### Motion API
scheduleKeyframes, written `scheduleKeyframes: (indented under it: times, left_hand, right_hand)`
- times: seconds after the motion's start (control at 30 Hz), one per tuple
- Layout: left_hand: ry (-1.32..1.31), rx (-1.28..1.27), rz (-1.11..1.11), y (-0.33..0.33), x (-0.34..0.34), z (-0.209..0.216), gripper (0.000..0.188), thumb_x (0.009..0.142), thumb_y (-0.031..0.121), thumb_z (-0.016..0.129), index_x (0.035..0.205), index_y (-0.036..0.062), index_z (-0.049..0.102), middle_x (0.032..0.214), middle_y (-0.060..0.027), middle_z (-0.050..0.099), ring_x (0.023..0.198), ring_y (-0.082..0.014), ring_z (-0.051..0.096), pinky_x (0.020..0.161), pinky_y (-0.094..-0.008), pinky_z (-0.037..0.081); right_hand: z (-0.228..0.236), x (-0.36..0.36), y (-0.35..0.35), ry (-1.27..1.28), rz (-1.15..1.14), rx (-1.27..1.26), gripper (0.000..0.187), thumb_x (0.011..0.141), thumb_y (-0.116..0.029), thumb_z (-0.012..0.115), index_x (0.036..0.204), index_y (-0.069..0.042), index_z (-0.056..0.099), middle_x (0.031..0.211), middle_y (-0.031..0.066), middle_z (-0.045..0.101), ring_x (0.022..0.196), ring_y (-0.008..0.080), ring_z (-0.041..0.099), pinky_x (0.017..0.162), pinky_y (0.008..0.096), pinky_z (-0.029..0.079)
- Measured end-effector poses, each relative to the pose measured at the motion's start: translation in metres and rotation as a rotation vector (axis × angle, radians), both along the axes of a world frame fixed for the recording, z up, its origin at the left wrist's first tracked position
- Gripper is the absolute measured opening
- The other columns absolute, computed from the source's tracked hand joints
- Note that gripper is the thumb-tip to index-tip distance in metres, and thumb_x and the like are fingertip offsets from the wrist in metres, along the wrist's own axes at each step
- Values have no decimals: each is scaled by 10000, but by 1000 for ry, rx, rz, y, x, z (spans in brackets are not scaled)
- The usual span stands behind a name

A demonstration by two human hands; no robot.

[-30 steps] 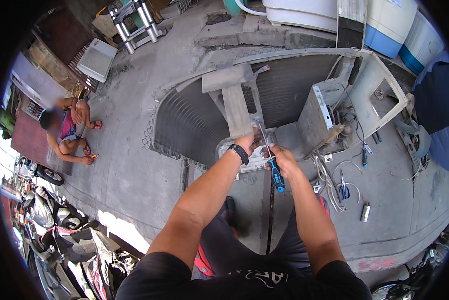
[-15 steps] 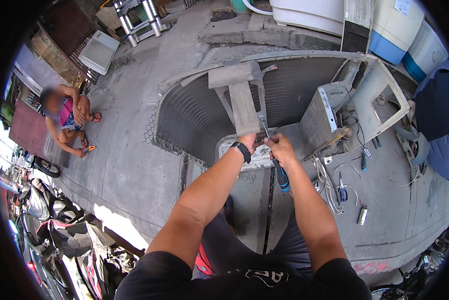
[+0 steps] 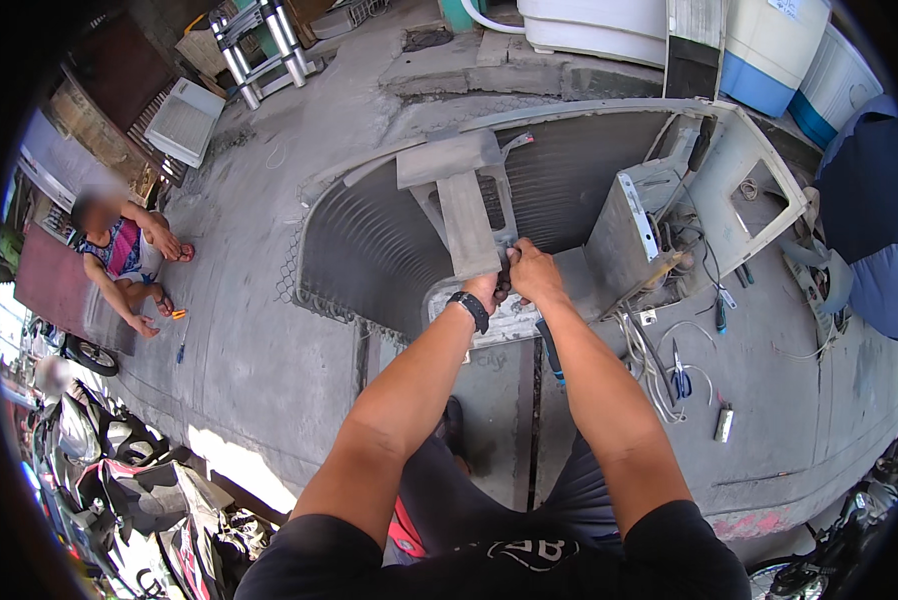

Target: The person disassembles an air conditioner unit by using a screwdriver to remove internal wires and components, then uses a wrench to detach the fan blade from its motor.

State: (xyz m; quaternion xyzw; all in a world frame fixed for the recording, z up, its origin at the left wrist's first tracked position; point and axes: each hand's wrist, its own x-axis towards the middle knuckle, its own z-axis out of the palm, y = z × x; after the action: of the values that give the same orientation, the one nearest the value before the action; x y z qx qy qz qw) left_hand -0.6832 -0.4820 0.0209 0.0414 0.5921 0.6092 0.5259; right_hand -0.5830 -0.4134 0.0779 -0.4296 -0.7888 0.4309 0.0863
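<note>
Both my hands meet at the lower end of a grey metal bracket that stands inside a large curved finned coil. My left hand, with a black watch on the wrist, is closed under the bracket's end; its fingertips and whatever they grip are hidden. My right hand is closed beside it, fingertips against the bracket's right edge. From beneath my right wrist sticks out the black-and-blue handle of a screwdriver, its shaft hidden by the hand. Below them lies the unit's worn metal base.
Right of the coil stand a metal panel box with loose wires and a framed side panel. Scissors, a small screwdriver and a small cylinder lie on the concrete. Another person squats at left; motorcycles stand nearby.
My right hand has moved up and inward to the bracket, and the screwdriver's shaft no longer shows. The squatting person's hand has let go of an orange-handled tool. The view has shifted slightly.
</note>
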Motion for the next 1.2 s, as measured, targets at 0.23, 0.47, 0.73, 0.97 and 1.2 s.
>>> scheduleKeyframes:
  times: [0.23,0.47,0.73,0.97,1.2]
  left_hand:
    - [-79,65,-20,-5,-8,2,228,938,312,422,945,138,570,876,-22,576,748,-142,489,615,-295,352]
    - [-163,58,-40,-2,-10,5,378,961,375,414,1034,59,606,1031,-108,603,984,-255,572,881,-382,453]
    - [-137,67,-127,1,-29,-21,365,1020,312,367,1135,34,574,1204,-142,617,1110,-286,589,1011,-422,432]
    - [30,14,-55,2,-10,-8,224,1008,254,525,1002,37,580,851,-28,578,714,-138,546,636,-310,518]
    - [99,-12,-130,0,-2,4,246,979,236,584,1048,8,646,872,-54,659,688,-118,553,578,-247,416]
  right_hand:
    - [-20,-14,-1,-11,-92,219,284,947,-334,500,1133,-139,591,991,209,683,982,412,641,836,501,511]
    - [-16,13,-20,1,33,347,254,924,-251,530,1129,-111,583,936,227,681,850,369,683,727,481,543]
    - [-21,17,-33,32,19,464,209,908,-230,551,1065,-114,625,944,166,674,807,341,696,681,448,560]
    - [-32,18,-32,-35,15,502,257,915,-181,511,1137,-140,632,953,161,681,809,302,704,672,420,560]
    - [-41,46,-38,107,-84,424,190,946,-204,517,1104,-115,570,938,187,667,824,385,678,688,486,535]
